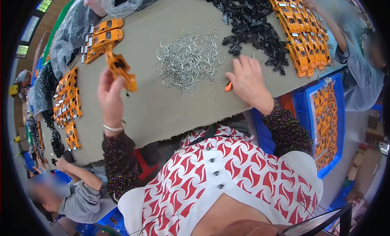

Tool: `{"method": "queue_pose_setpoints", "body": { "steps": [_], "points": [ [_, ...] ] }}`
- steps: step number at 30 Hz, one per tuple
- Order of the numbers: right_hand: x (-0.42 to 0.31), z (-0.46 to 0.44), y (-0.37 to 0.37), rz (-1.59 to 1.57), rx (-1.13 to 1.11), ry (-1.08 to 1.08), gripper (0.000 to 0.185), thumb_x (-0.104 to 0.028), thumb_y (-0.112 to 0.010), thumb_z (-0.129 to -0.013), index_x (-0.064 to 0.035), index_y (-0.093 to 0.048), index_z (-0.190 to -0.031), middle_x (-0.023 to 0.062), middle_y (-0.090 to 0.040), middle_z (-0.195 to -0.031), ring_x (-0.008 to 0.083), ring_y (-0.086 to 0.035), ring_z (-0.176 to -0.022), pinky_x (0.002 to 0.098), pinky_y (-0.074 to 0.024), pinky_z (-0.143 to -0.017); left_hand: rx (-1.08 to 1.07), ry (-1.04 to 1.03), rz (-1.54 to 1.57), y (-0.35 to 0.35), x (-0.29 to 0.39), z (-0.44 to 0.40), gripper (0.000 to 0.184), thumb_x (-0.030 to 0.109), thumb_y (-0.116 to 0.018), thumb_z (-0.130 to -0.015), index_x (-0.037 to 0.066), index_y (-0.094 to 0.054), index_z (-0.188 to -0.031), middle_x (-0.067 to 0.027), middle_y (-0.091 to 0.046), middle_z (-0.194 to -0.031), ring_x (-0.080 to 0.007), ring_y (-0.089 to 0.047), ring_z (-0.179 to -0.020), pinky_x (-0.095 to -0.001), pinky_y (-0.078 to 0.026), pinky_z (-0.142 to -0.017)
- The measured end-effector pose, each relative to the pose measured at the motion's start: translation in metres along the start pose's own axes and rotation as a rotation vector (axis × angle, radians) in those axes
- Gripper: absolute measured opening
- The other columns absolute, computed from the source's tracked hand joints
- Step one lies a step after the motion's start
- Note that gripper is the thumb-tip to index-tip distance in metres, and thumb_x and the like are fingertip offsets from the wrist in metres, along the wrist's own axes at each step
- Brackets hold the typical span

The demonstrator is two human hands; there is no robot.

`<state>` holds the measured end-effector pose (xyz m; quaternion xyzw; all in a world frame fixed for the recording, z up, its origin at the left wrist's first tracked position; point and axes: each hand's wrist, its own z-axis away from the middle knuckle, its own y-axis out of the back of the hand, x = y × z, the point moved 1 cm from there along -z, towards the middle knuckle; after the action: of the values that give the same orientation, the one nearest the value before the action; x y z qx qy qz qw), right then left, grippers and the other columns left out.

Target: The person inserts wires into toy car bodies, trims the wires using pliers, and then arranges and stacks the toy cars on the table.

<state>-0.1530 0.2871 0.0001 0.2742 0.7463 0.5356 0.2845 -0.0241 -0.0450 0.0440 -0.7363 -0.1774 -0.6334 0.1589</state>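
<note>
My left hand [110, 92] pinches an orange toy car body [120, 69], tilted above the cloth-covered table [158, 110]. My right hand [250, 81] rests at the table's right part, its fingers curled round a small tool with an orange end [228, 86]; most of the tool is hidden. Between the hands lies a loose pile of thin metal pieces [189, 59]. Beyond my right hand, a heap of black plastic parts [248, 21] spreads toward the far edge. A few orange car bodies [107, 36] stand beyond my left hand.
Rows of orange car bodies [300, 33] stand at the right, others [68, 98] at the left. A blue crate [341, 126] holds more cars. Co-workers sit at the lower left [83, 195] and right [359, 73]. Clear plastic bags [71, 41] and a pink bottle [95, 2] lie at the upper left.
</note>
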Motion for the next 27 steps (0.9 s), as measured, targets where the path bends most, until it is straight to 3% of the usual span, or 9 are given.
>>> {"method": "queue_pose_setpoints", "body": {
  "steps": [3,7,11,15,20,22,27],
  "points": [
    [-0.028,-0.004,-0.004,-0.205,0.086,0.278,0.032,-0.013,-0.065,-0.079,0.0013,-0.054,-0.106,0.0175,-0.056,-0.105,0.0327,-0.053,-0.097,0.0417,-0.0424,-0.085,-0.08,0.12,0.122,-0.013,-0.016,0.038,0.045,0.009,-0.058,-0.085,-0.004,-0.046,-0.127,-0.0132,-0.059,-0.117,-0.0236,-0.059,-0.108,-0.0345,-0.047,-0.093],
    [-0.02,-0.001,0.01,-0.306,-0.069,0.198,0.023,-0.013,-0.065,-0.079,-0.0002,-0.057,-0.096,0.0139,-0.056,-0.094,0.0306,-0.054,-0.091,0.0405,-0.0425,-0.082,-0.116,0.23,0.383,-0.027,-0.023,0.083,0.052,0.014,-0.063,-0.082,-0.004,-0.045,-0.128,-0.0134,-0.059,-0.118,-0.0284,-0.059,-0.109,-0.038,-0.047,-0.094],
    [0.0,0.004,0.027,-0.197,-0.206,0.193,0.012,-0.011,-0.064,-0.079,-0.0013,-0.059,-0.084,0.0113,-0.055,-0.085,0.0291,-0.053,-0.086,0.0394,-0.0427,-0.079,-0.137,0.296,0.46,-0.029,-0.039,0.112,0.058,0.018,-0.065,-0.08,-0.003,-0.044,-0.129,-0.0134,-0.058,-0.119,-0.0314,-0.059,-0.11,-0.0414,-0.048,-0.093],
    [-0.009,-0.002,0.002,-0.246,-0.216,0.295,0.007,-0.008,-0.062,-0.079,-0.0006,-0.06,-0.08,0.0112,-0.057,-0.086,0.0302,-0.055,-0.085,0.0387,-0.0448,-0.078,-0.225,0.331,0.589,-0.046,-0.043,0.118,0.058,0.018,-0.065,-0.08,-0.002,-0.043,-0.13,-0.0134,-0.058,-0.119,-0.0308,-0.06,-0.109,-0.042,-0.048,-0.093],
    [0.013,-0.037,-0.01,-0.521,0.004,0.328,0.008,-0.004,-0.06,-0.081,0.0001,-0.061,-0.088,0.0131,-0.06,-0.09,0.0314,-0.058,-0.085,0.0366,-0.0476,-0.075,-0.278,0.486,0.723,-0.071,-0.052,0.117,0.06,0.019,-0.066,-0.08,-0.002,-0.042,-0.131,-0.0134,-0.058,-0.119,-0.0306,-0.06,-0.109,-0.0418,-0.047,-0.095],
    [0.038,-0.042,-0.008,-0.457,0.073,0.125,0.013,-0.002,-0.057,-0.082,0.0011,-0.061,-0.094,0.0141,-0.062,-0.094,0.0309,-0.061,-0.085,0.0354,-0.0493,-0.075,-0.342,0.48,0.727,-0.075,-0.055,0.117,0.06,0.019,-0.065,-0.081,-0.002,-0.042,-0.131,-0.0137,-0.058,-0.119,-0.0305,-0.06,-0.109,-0.0421,-0.046,-0.096],
    [0.05,-0.043,0.012,-0.548,0.135,0.059,0.016,0.001,-0.055,-0.083,0.0015,-0.06,-0.098,0.0137,-0.063,-0.095,0.0295,-0.062,-0.086,0.0345,-0.0496,-0.077,-0.387,0.487,0.767,-0.075,-0.058,0.116,0.06,0.02,-0.064,-0.081,-0.002,-0.041,-0.132,-0.0139,-0.058,-0.119,-0.0301,-0.06,-0.109,-0.0429,-0.046,-0.096]
  ]
}}
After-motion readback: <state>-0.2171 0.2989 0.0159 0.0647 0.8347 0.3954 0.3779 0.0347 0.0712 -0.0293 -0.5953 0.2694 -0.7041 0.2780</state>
